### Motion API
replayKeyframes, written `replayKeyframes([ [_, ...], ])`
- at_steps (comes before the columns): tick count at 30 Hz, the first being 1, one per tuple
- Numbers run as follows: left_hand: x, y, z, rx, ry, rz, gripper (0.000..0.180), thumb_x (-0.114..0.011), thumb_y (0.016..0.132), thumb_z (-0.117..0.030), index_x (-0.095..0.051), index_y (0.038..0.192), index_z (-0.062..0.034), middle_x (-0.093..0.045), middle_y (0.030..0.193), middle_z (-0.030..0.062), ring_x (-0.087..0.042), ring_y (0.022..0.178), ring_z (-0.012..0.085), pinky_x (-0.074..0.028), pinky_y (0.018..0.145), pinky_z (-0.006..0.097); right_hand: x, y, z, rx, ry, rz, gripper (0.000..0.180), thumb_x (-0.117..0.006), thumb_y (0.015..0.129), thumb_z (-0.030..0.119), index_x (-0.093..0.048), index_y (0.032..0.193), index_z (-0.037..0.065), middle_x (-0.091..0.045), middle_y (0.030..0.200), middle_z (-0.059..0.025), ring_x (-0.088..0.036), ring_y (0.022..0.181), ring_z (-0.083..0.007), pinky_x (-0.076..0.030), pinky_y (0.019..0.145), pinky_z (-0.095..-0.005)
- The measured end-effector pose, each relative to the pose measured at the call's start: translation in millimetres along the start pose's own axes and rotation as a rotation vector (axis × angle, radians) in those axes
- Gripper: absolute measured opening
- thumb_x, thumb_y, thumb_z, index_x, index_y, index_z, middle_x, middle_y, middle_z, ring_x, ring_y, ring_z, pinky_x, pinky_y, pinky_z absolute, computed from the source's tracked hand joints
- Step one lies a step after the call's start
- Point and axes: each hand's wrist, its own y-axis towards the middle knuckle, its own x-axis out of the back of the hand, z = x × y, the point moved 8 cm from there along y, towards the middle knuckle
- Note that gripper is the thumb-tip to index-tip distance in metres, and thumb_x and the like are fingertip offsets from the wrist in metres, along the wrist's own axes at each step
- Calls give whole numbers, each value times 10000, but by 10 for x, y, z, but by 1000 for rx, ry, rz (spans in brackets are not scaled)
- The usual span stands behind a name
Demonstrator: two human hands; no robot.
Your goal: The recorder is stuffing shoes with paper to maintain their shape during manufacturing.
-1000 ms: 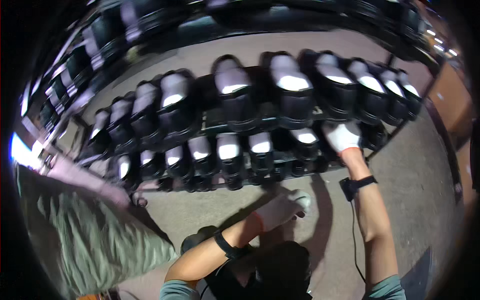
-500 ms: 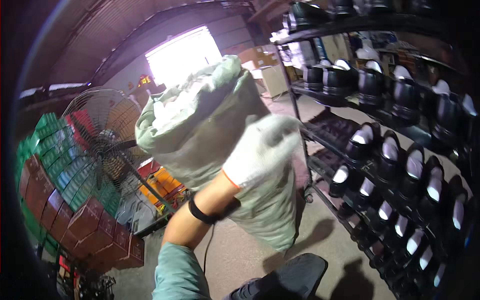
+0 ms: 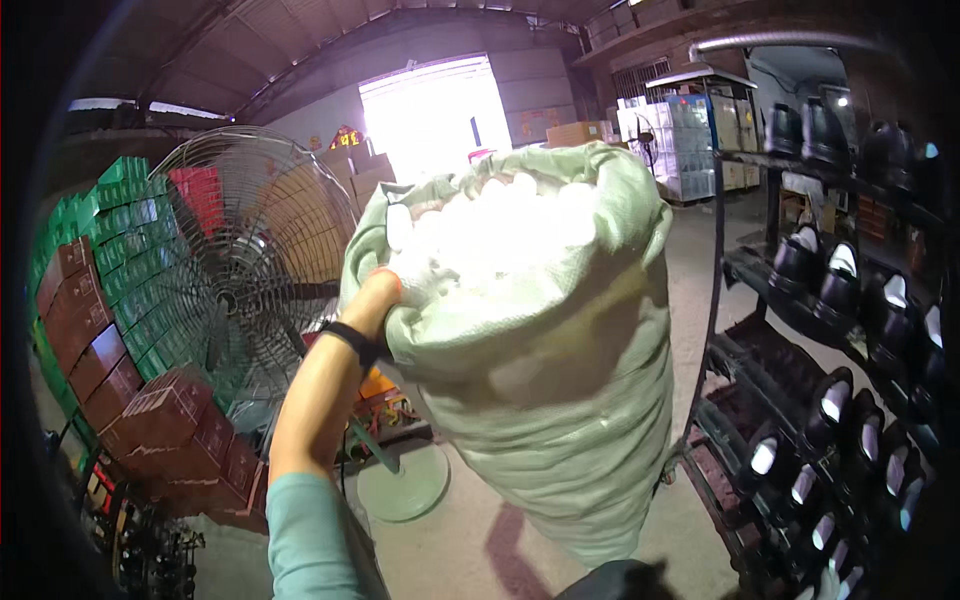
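A tall pale green woven sack (image 3: 540,390) stands upright in front of me, its mouth open and its rim rolled outward. White, rounded pieces (image 3: 525,225) fill it to the top; glare washes them out, so their kind cannot be made out. My left forearm, with a black wristband, reaches in from the lower left. My left hand (image 3: 408,268), in a white glove with an orange cuff, is at the left side of the sack's mouth, over the rim. Its fingers are lost among the white contents. My right hand is out of view.
A caged floor fan (image 3: 240,270) with a round green base (image 3: 405,485) stands left of the sack. Stacked brown boxes (image 3: 165,420) and green boxes (image 3: 130,240) line the far left. On the right, a dark rack (image 3: 715,300) carries several black shoes (image 3: 835,285).
My left hand has moved from in front of the sack to the left of its mouth. The view has shifted, so the sack looks nearer and its contents show more.
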Motion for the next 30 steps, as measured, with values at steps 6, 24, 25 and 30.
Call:
replayKeyframes([
  [6,-315,-121,-42,-109,110,-21,695,-626,1076,-446,-495,1692,-153,-596,1637,166,-542,1527,352,-434,1272,436,-1422,1694,4309,226,1434,673,583,-646,882,-59,-667,1465,-73,-680,1434,-237,-698,1310,-331,-580,1100,-417],
  [24,-802,-138,-549,-370,243,511,484,-613,1079,-483,-650,1514,-275,-686,1409,283,-585,1392,524,-464,1173,585,-3781,1069,5963,434,479,1534,995,-970,779,448,-598,1571,-25,-711,1497,-242,-725,1310,-357,-574,1138,-444],
  [25,-823,-101,-528,-332,249,519,457,-638,1058,-448,-683,1485,-291,-697,1449,230,-594,1411,499,-471,1177,571,-3708,1082,5961,406,623,1586,999,-962,793,461,-591,1582,-28,-709,1501,-240,-731,1290,-345,-575,1121,-437],
  [30,-1065,-32,-168,-322,92,621,453,-676,1012,-481,-796,1396,-272,-708,1440,282,-663,1351,524,-537,1118,565,-2932,706,6334,723,554,1717,742,-874,833,578,-797,1381,83,-791,1356,-196,-764,1191,-334,-588,1048,-419],
])
